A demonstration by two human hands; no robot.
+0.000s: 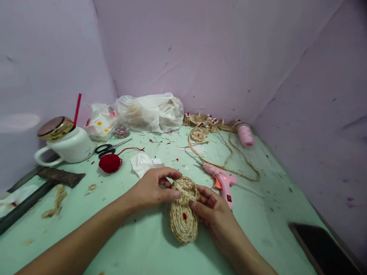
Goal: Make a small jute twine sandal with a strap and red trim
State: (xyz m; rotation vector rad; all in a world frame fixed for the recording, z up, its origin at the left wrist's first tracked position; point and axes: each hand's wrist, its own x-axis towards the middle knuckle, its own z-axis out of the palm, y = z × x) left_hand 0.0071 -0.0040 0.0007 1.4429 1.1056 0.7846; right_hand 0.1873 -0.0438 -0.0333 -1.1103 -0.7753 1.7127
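Observation:
A small woven jute slipper (183,218) lies on the pale green table (142,249) in front of me. My left hand (152,189) pinches the slipper's strap near the toe, thumb and fingers closed on it. Against the slipper's right side, my right hand (212,209) grips it with curled fingers. A red spot shows on the sole.
A pink glue gun (222,181) lies just right of my hands. Jute cord (213,147), a pink thread spool (246,135), a plastic bag (151,111), scissors (110,148), red yarn (109,163), a white mug (69,144), a hammer (31,199) and a dark phone (324,249) lie around.

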